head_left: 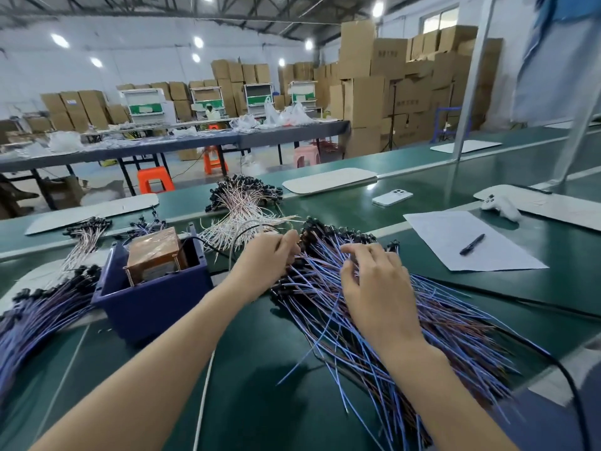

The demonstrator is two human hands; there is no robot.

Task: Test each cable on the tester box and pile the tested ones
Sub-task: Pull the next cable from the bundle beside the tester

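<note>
Honestly, you're sitting at the fiddly bit right now. Your left hand (270, 258) is digging into the plug end of the big cable pile (422, 327), fingers curled in tight. I can't tell if it's actually pinching one cable or just poking around. Your right hand (377, 284) is lying on top of the same pile, fingers spread and loosely bent, gripping nothing. The tester (153, 258) is sitting in the blue bin (146, 301), just left of your left hand.

What I'd be worrying about: those wires are lying all crossed over each other. So pulling one out by its plug is probably going to be dragging neighbours along, maybe sliding loose ends off the table (260, 369) edge nearest you. Also, the second pile (39, 317) is lying on the far side of the bin and looking identical. Anything dropped in between could be getting tested and untested mixed up.
</note>
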